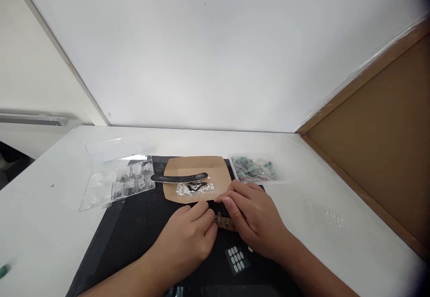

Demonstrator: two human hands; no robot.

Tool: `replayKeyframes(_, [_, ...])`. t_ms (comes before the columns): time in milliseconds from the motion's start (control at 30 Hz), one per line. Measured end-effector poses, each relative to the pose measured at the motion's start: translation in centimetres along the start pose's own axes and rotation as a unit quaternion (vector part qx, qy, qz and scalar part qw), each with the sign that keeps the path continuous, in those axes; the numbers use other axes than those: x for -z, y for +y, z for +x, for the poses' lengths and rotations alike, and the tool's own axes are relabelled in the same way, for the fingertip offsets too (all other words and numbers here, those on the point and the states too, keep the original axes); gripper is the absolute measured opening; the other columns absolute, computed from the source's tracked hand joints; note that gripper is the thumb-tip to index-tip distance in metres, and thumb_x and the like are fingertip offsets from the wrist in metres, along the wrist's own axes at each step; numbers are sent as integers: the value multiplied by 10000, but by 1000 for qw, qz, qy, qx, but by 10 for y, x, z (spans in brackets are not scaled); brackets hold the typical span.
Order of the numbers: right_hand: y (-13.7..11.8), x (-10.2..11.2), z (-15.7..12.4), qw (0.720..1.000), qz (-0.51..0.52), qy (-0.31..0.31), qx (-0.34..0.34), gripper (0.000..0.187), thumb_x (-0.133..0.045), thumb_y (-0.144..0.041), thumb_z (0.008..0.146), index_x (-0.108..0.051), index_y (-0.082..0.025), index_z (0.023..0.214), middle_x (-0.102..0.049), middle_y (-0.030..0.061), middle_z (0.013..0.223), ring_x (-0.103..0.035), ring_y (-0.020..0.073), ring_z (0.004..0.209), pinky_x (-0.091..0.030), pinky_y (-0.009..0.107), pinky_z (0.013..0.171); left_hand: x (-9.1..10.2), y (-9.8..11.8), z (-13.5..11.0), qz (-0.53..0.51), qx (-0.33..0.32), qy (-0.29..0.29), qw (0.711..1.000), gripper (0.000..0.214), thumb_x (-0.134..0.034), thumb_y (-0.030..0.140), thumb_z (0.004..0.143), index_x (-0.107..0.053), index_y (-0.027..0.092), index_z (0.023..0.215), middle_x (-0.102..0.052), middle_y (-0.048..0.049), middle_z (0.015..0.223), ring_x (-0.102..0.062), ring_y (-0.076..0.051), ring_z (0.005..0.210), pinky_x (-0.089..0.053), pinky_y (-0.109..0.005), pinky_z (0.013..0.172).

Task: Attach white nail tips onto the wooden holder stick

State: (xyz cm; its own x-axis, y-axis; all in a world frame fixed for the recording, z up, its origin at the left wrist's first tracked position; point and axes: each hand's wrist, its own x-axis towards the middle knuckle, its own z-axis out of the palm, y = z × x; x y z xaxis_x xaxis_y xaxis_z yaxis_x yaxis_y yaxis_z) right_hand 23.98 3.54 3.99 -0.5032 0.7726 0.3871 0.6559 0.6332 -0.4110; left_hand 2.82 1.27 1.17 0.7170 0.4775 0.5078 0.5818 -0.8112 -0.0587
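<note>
My left hand (190, 234) is closed, its curled fingertips at the left end of a narrow brown strip (231, 226). On this strip stands a small clear piece (219, 218) with shiny metal bits beside it. My right hand (257, 214) reaches over the strip's right end, fingers pressed together with the thumb against them. Whatever lies between those fingers is hidden. Just below it, a dark sheet of white oval stickers (236, 260) lies on the black mat (134, 238). One loose white oval (250, 249) is beside the sheet.
Beyond my hands, a curved black nail file (179, 178) lies over brown paper (198, 165) bearing a heap of white flakes (193, 189). A clear compartment box (132, 182) stands open at left. To the right is a tray of small greenish packets (255, 169). White walls enclose the back.
</note>
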Motion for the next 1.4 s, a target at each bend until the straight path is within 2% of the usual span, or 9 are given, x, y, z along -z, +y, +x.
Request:
replayKeyframes(167, [3,-1,0,1000,-2,13,-7,340,-391,-234,1130,-676,-198,949,-665,48,884,-586,178,775,-353,374,750,1,0,-2,7,-1,1,1000,243,-648,100,967,-608,143,732,-534,-48,772,-528,-214,776,-349,-376,562])
replayKeyframes(367, [6,-1,0,998,-18,56,-14,257,-455,-259,1119,-660,-239,1272,-731,59,1019,-670,215,885,-451,368,792,-6,0,-7,2,16,25,1000,206,-664,115,965,-610,144,769,-566,-59,812,-537,-225,806,-424,-359,618])
replayKeyframes(600, [17,-4,2,989,-7,146,-34,137,-635,-241,1054,-752,-272,1119,-794,10,949,-729,202,880,-544,335,806,-4,-3,-8,17,20,33,999,161,-666,110,960,-617,143,810,-578,-66,832,-546,-234,813,-441,-353,614])
replayKeyframes(767, [24,-7,-1,985,22,154,-68,204,-621,-200,1049,-773,-307,1134,-837,-20,1046,-785,193,955,-614,311,853,0,-4,-9,11,23,49,999,134,-652,105,977,-641,135,847,-611,-71,837,-571,-235,833,-478,-345,630])
replayKeyframes(900, [26,-9,-3,984,49,139,-97,337,-519,-173,1071,-727,-328,1287,-831,-30,1162,-800,195,1056,-649,326,932,2,-7,-10,-5,25,57,998,52,-641,101,990,-681,120,963,-655,-76,850,-601,-250,868,-521,-342,642])
replayKeyframes(1067, [26,-10,-2,984,81,128,-94,441,-440,-173,1089,-612,-312,1471,-769,-2,1339,-741,201,1243,-614,367,1069,-1,-8,-11,-47,47,58,996,98,-693,120,973,-645,145,891,-678,-60,867,-617,-240,895,-576,-356,741])
replayKeyframes(1133, [26,-9,-1,983,80,132,-99,371,-510,-213,1083,-665,-307,1406,-792,-4,1291,-758,204,1207,-620,347,1045,-1,-8,-10,-66,51,59,995,113,-717,175,973,-640,152,894,-682,-57,872,-617,-242,901,-589,-379,793])
replayKeyframes(1267, [27,-7,1,982,60,142,-112,120,-693,-327,1011,-806,-305,1045,-850,-24,1016,-817,215,929,-643,311,834,0,-11,-9,-105,65,69,990,148,-742,266,971,-641,163,935,-685,-53,866,-605,-245,894,-588,-404,822])
replayKeyframes(1400, [25,-4,2,983,57,132,-117,156,-734,-406,982,-802,-291,902,-816,-26,812,-767,199,715,-578,299,674,3,-14,-7,-142,85,98,981,132,-737,198,965,-615,172,923,-685,-37,836,-575,-219,842,-560,-381,785])
